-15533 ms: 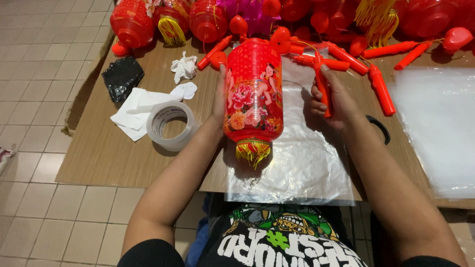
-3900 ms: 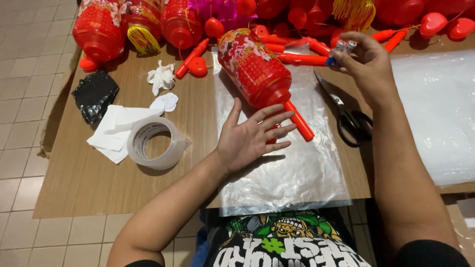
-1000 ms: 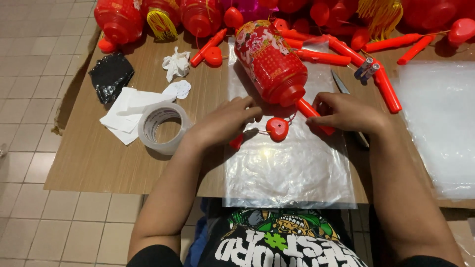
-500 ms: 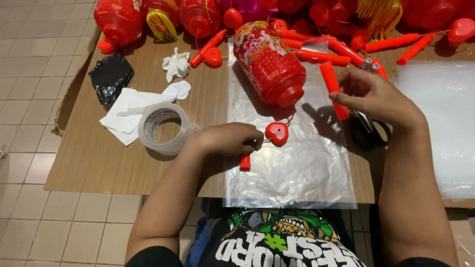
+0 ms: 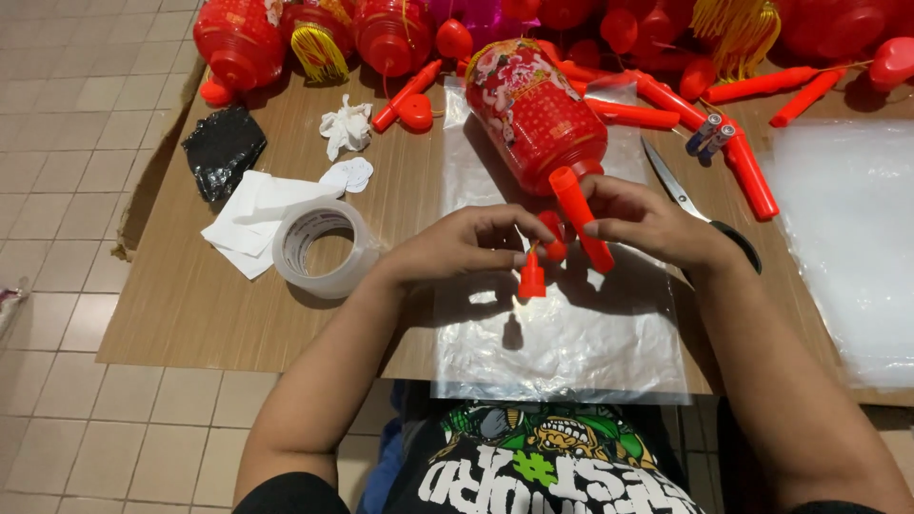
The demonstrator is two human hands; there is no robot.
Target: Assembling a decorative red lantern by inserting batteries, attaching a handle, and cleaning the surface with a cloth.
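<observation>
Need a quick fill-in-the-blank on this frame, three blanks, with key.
1. The right hand holds a red ____ stick.
2. The left hand pinches a small red cap over a clear ____ sheet.
3. The roll of tape lies on the ____ side of the left hand.

Missing words: plastic; plastic; left

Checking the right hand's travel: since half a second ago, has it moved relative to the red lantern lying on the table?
Yes. The right hand moved left and toward the person, from beside the red lantern to just below its end.
</observation>
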